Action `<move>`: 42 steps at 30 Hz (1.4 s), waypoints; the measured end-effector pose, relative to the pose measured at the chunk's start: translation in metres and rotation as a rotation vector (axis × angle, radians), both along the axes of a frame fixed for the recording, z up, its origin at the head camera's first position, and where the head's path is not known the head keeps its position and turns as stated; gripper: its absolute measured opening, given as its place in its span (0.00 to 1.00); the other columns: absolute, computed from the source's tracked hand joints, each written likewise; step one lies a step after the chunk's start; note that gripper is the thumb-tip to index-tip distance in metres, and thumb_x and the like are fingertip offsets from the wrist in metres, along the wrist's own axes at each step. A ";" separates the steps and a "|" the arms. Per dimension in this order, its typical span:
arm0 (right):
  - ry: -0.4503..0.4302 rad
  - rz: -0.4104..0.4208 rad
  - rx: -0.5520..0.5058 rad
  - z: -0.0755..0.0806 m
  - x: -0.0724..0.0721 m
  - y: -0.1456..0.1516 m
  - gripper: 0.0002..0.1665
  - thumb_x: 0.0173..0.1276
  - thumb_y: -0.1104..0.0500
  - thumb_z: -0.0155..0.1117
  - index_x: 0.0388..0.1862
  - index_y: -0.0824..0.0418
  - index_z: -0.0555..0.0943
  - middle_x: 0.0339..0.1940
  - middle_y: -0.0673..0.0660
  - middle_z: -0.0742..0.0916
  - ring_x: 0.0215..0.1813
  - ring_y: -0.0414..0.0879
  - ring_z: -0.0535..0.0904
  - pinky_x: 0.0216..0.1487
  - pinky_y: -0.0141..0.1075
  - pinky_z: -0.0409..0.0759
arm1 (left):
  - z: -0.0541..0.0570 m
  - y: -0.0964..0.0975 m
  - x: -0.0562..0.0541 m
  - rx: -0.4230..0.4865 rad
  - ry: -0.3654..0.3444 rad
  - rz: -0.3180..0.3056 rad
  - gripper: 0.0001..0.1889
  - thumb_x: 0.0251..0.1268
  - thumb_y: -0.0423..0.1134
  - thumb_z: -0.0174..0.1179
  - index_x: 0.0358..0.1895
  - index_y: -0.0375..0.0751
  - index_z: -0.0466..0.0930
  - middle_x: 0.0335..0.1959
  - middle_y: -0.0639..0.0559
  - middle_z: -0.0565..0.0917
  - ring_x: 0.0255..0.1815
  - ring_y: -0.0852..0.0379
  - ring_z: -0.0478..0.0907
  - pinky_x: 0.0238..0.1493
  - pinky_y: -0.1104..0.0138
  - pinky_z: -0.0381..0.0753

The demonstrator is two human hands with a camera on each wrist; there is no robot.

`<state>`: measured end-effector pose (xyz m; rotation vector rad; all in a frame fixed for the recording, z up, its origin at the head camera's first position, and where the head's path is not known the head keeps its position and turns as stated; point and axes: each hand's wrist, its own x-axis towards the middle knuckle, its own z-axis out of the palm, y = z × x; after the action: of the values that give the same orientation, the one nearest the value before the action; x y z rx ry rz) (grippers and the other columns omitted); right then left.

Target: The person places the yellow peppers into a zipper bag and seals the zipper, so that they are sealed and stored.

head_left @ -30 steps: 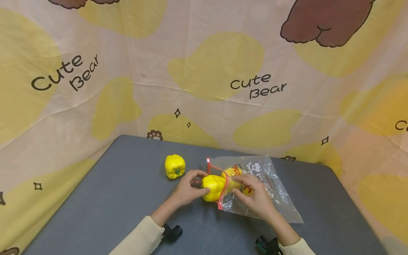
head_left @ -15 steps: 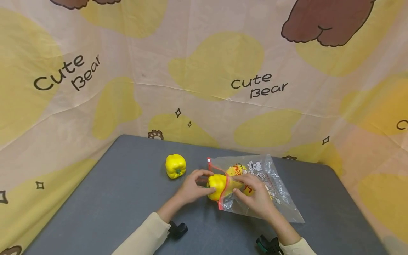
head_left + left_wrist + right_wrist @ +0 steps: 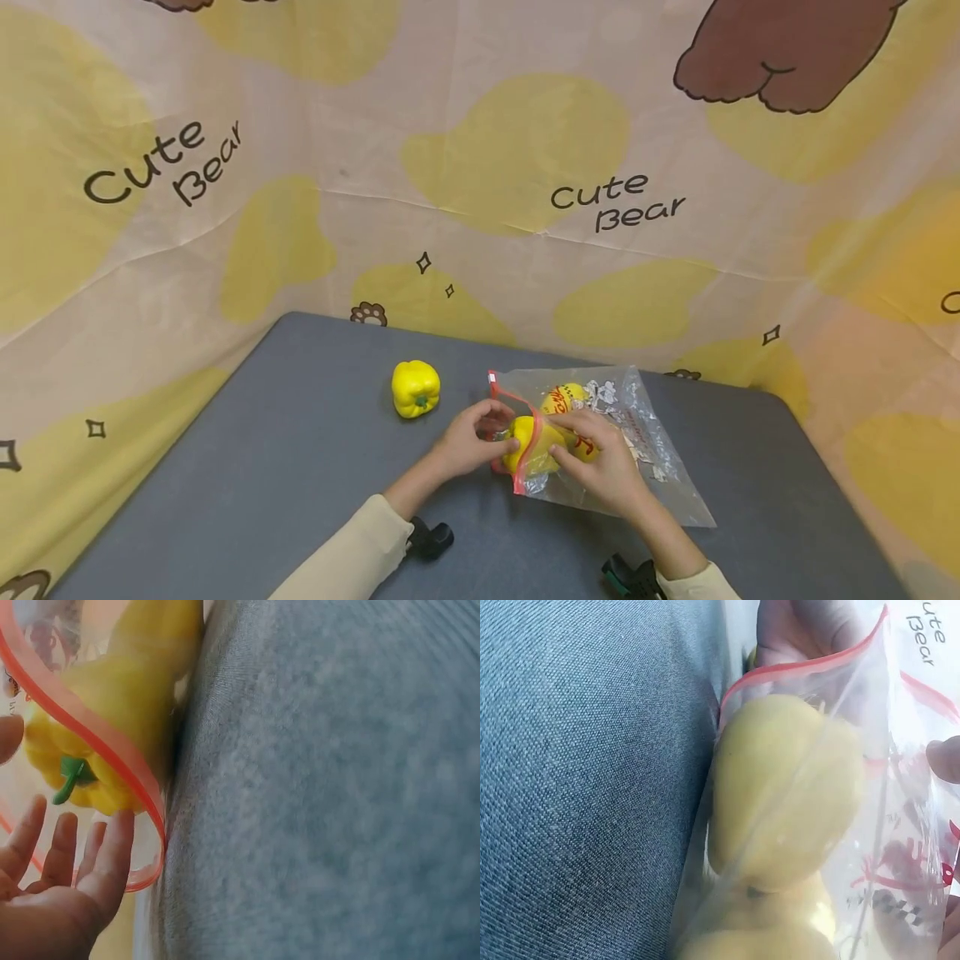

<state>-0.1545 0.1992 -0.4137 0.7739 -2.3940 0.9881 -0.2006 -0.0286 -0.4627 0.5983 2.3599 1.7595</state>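
A yellow bell pepper lies mostly inside the mouth of a clear zip bag with a red zip strip. Its green stem faces my left hand, whose fingers are extended and spread at the stem end. One fingertip reaches the pepper's side, and the thumb is on the near side. My right hand holds the bag at its mouth, thumb and fingers on the plastic over the pepper. Deeper in the bag are more yellow shapes, one end to end with the pepper. Another yellow bell pepper sits outside, left of the bag.
The bag lies on a grey table, its far end printed with white figures. A patterned cloth backdrop rises behind the table and along both sides. Dark wrist devices sit below both hands.
My left hand has moved right, and the bell pepper at the mouth has slid from half outside to mostly inside the bag. The right hand stays on the bag.
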 end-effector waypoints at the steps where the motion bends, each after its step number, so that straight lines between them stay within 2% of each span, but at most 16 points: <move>1: -0.001 0.002 -0.001 0.000 0.000 0.000 0.24 0.49 0.66 0.77 0.47 0.54 0.85 0.43 0.47 0.88 0.46 0.43 0.81 0.48 0.38 0.80 | 0.000 0.000 0.000 -0.001 -0.003 -0.012 0.20 0.56 0.43 0.69 0.51 0.45 0.77 0.51 0.49 0.81 0.53 0.49 0.80 0.54 0.55 0.80; 4: 0.001 0.003 -0.001 0.000 0.000 0.000 0.23 0.50 0.65 0.77 0.47 0.54 0.85 0.43 0.46 0.88 0.46 0.43 0.81 0.49 0.38 0.79 | 0.000 0.001 0.001 -0.002 -0.001 -0.039 0.19 0.57 0.40 0.68 0.52 0.44 0.77 0.52 0.49 0.81 0.53 0.50 0.80 0.54 0.56 0.80; 10: 0.013 0.012 -0.011 0.001 0.000 -0.001 0.23 0.50 0.66 0.76 0.48 0.54 0.85 0.43 0.47 0.88 0.47 0.44 0.81 0.50 0.38 0.79 | 0.001 0.004 0.002 -0.016 -0.008 -0.039 0.20 0.56 0.39 0.68 0.52 0.44 0.77 0.52 0.49 0.80 0.53 0.50 0.80 0.53 0.57 0.81; 18: -0.007 0.014 -0.026 0.003 0.002 0.000 0.23 0.51 0.66 0.75 0.48 0.54 0.85 0.44 0.47 0.88 0.48 0.44 0.81 0.50 0.36 0.78 | 0.000 0.013 0.003 0.041 -0.036 -0.057 0.21 0.55 0.37 0.69 0.53 0.39 0.77 0.54 0.44 0.80 0.55 0.45 0.79 0.57 0.53 0.79; 27: -0.009 0.022 -0.037 0.005 0.005 0.001 0.23 0.51 0.66 0.75 0.48 0.54 0.85 0.44 0.48 0.88 0.47 0.43 0.80 0.49 0.35 0.77 | 0.004 0.016 0.005 0.045 -0.014 -0.063 0.22 0.55 0.36 0.69 0.54 0.37 0.77 0.53 0.42 0.80 0.53 0.45 0.79 0.51 0.60 0.82; 32: -0.017 0.005 -0.028 0.004 0.005 0.001 0.23 0.51 0.66 0.75 0.48 0.53 0.85 0.44 0.47 0.88 0.48 0.44 0.81 0.50 0.36 0.78 | 0.005 0.011 0.005 0.030 -0.014 -0.051 0.23 0.55 0.38 0.69 0.54 0.39 0.77 0.54 0.43 0.79 0.54 0.46 0.79 0.51 0.59 0.83; 37: -0.012 -0.002 -0.020 0.002 0.005 0.002 0.23 0.51 0.66 0.75 0.48 0.53 0.85 0.44 0.47 0.88 0.49 0.44 0.81 0.51 0.38 0.78 | 0.005 0.004 0.005 -0.020 0.018 -0.012 0.23 0.54 0.41 0.69 0.55 0.42 0.78 0.53 0.44 0.78 0.53 0.46 0.79 0.50 0.57 0.82; 42: -0.015 -0.005 -0.016 0.001 0.004 0.003 0.23 0.51 0.66 0.75 0.48 0.53 0.85 0.45 0.47 0.87 0.50 0.45 0.80 0.52 0.39 0.78 | 0.008 -0.004 0.006 -0.026 0.040 0.033 0.24 0.53 0.41 0.70 0.55 0.41 0.78 0.51 0.42 0.77 0.51 0.45 0.79 0.48 0.59 0.84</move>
<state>-0.1502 0.2021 -0.4125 0.7575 -2.3966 1.0134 -0.1942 -0.0329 -0.4548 0.5995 2.4292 1.7438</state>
